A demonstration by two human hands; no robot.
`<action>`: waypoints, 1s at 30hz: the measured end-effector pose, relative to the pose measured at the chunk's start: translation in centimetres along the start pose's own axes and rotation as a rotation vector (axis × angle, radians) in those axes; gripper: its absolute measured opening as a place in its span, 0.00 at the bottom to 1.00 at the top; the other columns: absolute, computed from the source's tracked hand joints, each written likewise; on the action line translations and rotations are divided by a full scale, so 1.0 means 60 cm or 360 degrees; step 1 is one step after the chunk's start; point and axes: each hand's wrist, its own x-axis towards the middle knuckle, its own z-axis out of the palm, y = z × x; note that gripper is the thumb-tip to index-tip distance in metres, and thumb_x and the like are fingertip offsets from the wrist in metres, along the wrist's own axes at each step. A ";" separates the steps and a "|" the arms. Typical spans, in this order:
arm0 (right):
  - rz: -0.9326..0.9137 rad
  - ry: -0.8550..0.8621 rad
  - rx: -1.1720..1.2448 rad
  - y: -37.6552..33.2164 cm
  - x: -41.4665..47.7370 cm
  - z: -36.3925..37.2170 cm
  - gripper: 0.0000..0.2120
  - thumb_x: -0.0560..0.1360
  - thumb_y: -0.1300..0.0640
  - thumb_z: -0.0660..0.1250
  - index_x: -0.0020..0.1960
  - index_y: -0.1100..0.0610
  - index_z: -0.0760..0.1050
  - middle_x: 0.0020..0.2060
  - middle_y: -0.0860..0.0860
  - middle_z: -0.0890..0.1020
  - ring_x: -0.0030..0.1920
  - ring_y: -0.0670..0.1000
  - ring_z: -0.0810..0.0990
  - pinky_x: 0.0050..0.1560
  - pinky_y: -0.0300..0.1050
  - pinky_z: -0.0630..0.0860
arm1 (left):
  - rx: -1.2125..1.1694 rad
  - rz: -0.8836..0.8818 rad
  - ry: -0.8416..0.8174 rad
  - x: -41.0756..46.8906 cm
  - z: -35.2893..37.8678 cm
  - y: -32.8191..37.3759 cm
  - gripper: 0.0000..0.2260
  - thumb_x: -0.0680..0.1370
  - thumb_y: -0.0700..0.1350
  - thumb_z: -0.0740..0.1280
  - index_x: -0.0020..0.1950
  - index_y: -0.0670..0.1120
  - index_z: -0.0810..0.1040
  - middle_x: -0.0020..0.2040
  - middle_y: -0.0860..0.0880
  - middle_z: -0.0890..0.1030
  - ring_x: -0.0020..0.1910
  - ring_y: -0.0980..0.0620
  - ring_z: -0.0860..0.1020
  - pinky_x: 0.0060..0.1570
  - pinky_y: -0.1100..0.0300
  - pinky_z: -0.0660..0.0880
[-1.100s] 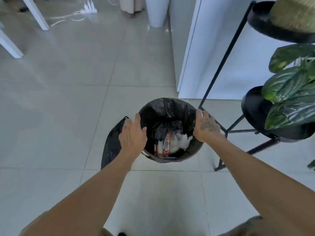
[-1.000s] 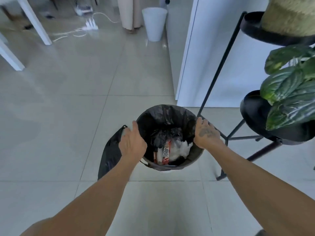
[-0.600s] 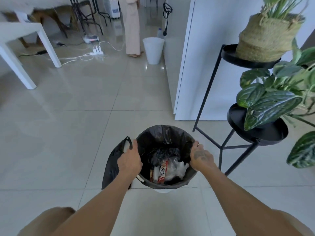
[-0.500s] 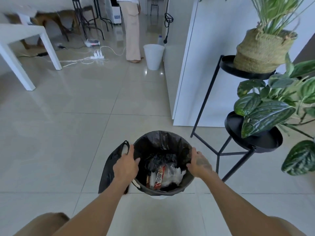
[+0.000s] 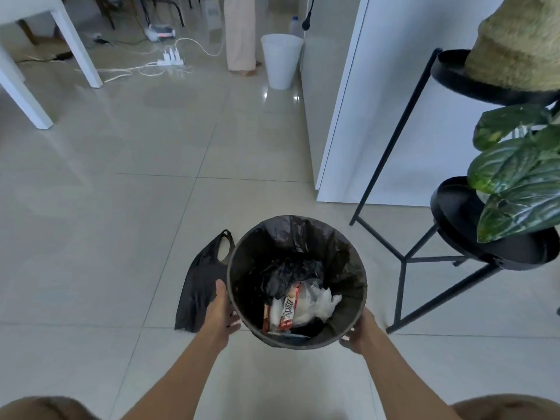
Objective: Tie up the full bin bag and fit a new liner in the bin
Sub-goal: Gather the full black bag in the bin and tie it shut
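A round bin (image 5: 348, 331) lined with a full black bin bag (image 5: 291, 234) stands on the tiled floor between my hands. Inside lie white plastic (image 5: 318, 304), a red and white wrapper (image 5: 288, 307) and crumpled black plastic. My left hand (image 5: 221, 313) presses against the bin's left outer side below the rim. On the near right side, my right hand (image 5: 360, 328) holds the outer wall, its fingers partly hidden behind the bin. A flat black spare liner (image 5: 203, 283) with handle loops lies on the floor just left of the bin.
A black metal plant stand (image 5: 403, 259) with large green leaves (image 5: 515, 189) is close on the right. A white wall panel (image 5: 378, 116) rises behind the bin. Farther back are a white bin (image 5: 281, 62), a standing person (image 5: 241, 34), a power strip with cables (image 5: 169, 60) and white table legs (image 5: 78, 47).
Both hands slid from the top rim down to the bin's near outer sides. The camera view tilted up and then settled, and the bin now sits nearer to me.
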 end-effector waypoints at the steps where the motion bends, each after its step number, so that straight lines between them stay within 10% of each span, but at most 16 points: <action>1: 0.0005 -0.0002 -0.0034 0.001 0.003 0.003 0.11 0.80 0.53 0.61 0.45 0.58 0.77 0.43 0.56 0.79 0.44 0.56 0.75 0.55 0.54 0.69 | 0.0005 0.0032 -0.0018 0.002 0.001 0.001 0.39 0.72 0.76 0.55 0.64 0.47 0.80 0.59 0.43 0.83 0.59 0.39 0.80 0.62 0.39 0.76; 9: -0.0115 0.0283 0.0009 -0.023 -0.007 -0.008 0.07 0.78 0.64 0.62 0.43 0.64 0.75 0.35 0.57 0.78 0.35 0.56 0.74 0.42 0.50 0.69 | 0.0039 0.0092 0.0437 -0.008 -0.005 0.038 0.24 0.78 0.59 0.68 0.35 0.39 0.77 0.30 0.38 0.79 0.30 0.44 0.77 0.38 0.48 0.80; 13: -0.0352 0.0369 0.0086 -0.057 -0.046 -0.022 0.04 0.75 0.62 0.70 0.45 0.64 0.79 0.34 0.55 0.78 0.34 0.53 0.77 0.39 0.49 0.74 | -0.0100 0.0204 0.0435 -0.050 -0.010 0.081 0.23 0.74 0.60 0.72 0.38 0.39 0.79 0.36 0.35 0.82 0.37 0.38 0.83 0.46 0.46 0.81; 16: -0.0546 0.0355 0.0167 -0.076 -0.078 -0.031 0.05 0.76 0.59 0.70 0.44 0.61 0.77 0.33 0.54 0.76 0.31 0.51 0.75 0.36 0.47 0.75 | -0.0069 0.0376 0.0290 -0.096 0.005 0.113 0.18 0.77 0.55 0.71 0.36 0.43 0.76 0.26 0.45 0.74 0.26 0.47 0.71 0.33 0.56 0.72; 25: -0.0734 0.0036 -0.0395 -0.121 -0.142 -0.025 0.09 0.73 0.58 0.74 0.38 0.60 0.77 0.28 0.55 0.76 0.25 0.52 0.70 0.30 0.45 0.72 | 0.0930 0.0859 0.0445 -0.146 0.016 0.100 0.09 0.69 0.36 0.72 0.44 0.48 0.77 0.41 0.47 0.83 0.41 0.44 0.82 0.46 0.44 0.83; 30: -0.0714 -0.0246 -0.0509 -0.137 -0.155 -0.026 0.07 0.78 0.61 0.68 0.41 0.56 0.75 0.22 0.46 0.69 0.22 0.46 0.63 0.26 0.42 0.65 | 0.1051 0.0829 0.0359 -0.164 0.006 0.097 0.12 0.71 0.36 0.68 0.50 0.46 0.72 0.44 0.43 0.80 0.39 0.41 0.82 0.26 0.53 0.81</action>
